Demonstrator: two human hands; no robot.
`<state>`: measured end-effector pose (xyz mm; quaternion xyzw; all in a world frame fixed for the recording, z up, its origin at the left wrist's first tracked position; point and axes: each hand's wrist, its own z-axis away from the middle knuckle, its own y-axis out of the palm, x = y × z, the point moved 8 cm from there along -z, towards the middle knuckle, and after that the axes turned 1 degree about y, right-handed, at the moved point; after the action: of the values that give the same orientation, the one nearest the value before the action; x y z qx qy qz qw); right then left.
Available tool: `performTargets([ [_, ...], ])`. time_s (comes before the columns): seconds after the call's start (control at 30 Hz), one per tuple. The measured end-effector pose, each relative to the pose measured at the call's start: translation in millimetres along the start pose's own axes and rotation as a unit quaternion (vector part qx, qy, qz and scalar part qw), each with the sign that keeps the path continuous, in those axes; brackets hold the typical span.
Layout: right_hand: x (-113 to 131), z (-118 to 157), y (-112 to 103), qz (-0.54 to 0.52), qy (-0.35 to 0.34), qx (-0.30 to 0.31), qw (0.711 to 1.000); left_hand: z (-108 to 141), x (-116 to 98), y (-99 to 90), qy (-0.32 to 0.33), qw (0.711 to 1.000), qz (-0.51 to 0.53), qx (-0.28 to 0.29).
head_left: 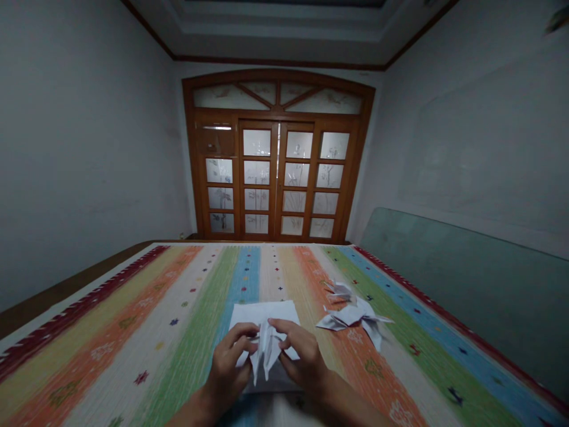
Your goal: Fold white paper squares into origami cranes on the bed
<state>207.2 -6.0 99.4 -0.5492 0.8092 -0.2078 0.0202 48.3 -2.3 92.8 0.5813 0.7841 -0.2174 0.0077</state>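
Note:
Between my two hands is a folded white paper figure (265, 346), origami-like, with two narrow points aimed toward me. My left hand (232, 360) pinches its left side with thumb and fingers. On the other side, my right hand (304, 354) grips the right part the same way. Beneath the figure lies a flat white paper sheet (284, 307), partly covered by the hands. Folded paper cranes sit to the right of my right hand: a larger white one (355, 317) in front and a smaller one (340, 291) behind it.
A striped multicoloured cloth (186, 332) covers the table. A pale green panel (444, 261) stands along the right side. Wooden doors with glass panes (278, 178) close off the far end, with white walls on both sides.

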Motion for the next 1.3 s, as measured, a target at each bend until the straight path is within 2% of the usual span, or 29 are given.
performTargets([
  [0.07,1,2,3,0.007,-0.03,0.019,0.999,1,0,1.7,0.033,0.999,-0.01,0.021],
  [0.17,-5,8,8,0.027,-0.037,0.038,0.998,2,2,5.2,0.06,0.996,-0.028,0.058],
  [0.27,-18,16,12,0.05,0.002,0.052,0.997,2,4,10.7,0.077,0.989,-0.071,0.101],
  [0.33,-29,23,19,0.065,0.042,0.091,0.993,3,7,16.4,0.077,0.982,-0.101,0.137],
  [0.5,-44,37,38,0.059,0.091,0.204,0.973,10,15,33.5,0.038,0.967,-0.073,0.239],
  [0.57,-46,42,43,0.04,0.103,0.237,0.965,15,19,40.3,0.006,0.957,-0.036,0.288],
  [0.63,-48,45,45,0.02,0.124,0.255,0.959,18,22,43.5,-0.027,0.95,0.001,0.311],
  [0.73,-50,47,43,0.002,0.174,0.25,0.952,21,31,44.0,-0.085,0.95,0.026,0.301],
  [0.83,-54,44,40,0.001,0.241,0.222,0.945,23,46,42.2,-0.179,0.952,0.015,0.248],
  [0.93,-64,47,40,-0.031,0.341,0.184,0.921,30,61,43.0,-0.297,0.935,0.04,0.189],
  [1.0,-72,52,42,-0.065,0.399,0.159,0.901,35,66,46.7,-0.35,0.919,0.068,0.168],
  [1.13,-80,62,47,-0.107,0.451,0.119,0.878,40,70,48.8,-0.384,0.908,0.087,0.141],
  [1.3,-80,65,47,-0.099,0.441,0.115,0.885,44,73,49.2,-0.409,0.894,0.138,0.124],
])
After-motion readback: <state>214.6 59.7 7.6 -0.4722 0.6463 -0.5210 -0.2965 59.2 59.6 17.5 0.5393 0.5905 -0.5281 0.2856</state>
